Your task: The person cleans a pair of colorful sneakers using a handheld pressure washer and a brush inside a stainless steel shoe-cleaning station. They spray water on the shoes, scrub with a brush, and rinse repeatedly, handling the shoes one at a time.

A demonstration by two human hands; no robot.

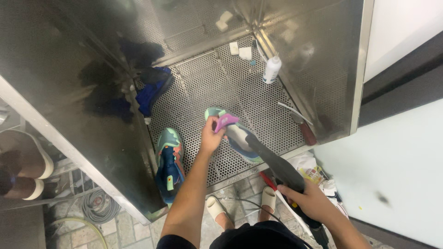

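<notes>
My left hand pinches the purple tongue of a teal and blue sneaker lying on the perforated steel tray. My right hand grips a black spray gun whose nozzle points into the sneaker's opening. A second sneaker, teal, orange and dark blue, lies to the left on the tray, near its front edge.
Steel walls enclose the tray on the left and right. A blue cloth lies at the back left, a white bottle at the back right, a red-handled brush at the right. A coiled hose lies on the tiled floor, lower left.
</notes>
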